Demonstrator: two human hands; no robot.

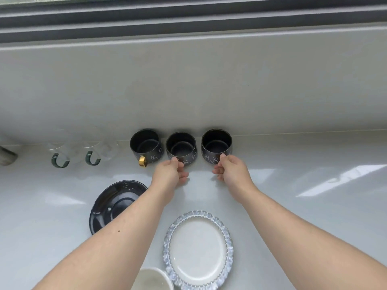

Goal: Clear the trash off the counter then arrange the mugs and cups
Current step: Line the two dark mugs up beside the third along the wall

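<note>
Three black mugs with white cat drawings stand in a row against the back wall of the white counter (293, 185). The left mug (144, 145) shows a gold handle. My left hand (170, 172) pinches the handle of the middle mug (181, 146). My right hand (230, 170) grips the handle of the right mug (216, 145). Both held mugs rest upright on the counter. Two clear glass cups with green handles, one (59, 151) and another (93, 150), stand further left along the wall.
A black saucer (113, 204) lies under my left forearm. A white plate with a blue scalloped rim (198, 250) lies near the front, beside a white bowl (152, 279) at the bottom edge. A grey object (7, 156) sits at far left.
</note>
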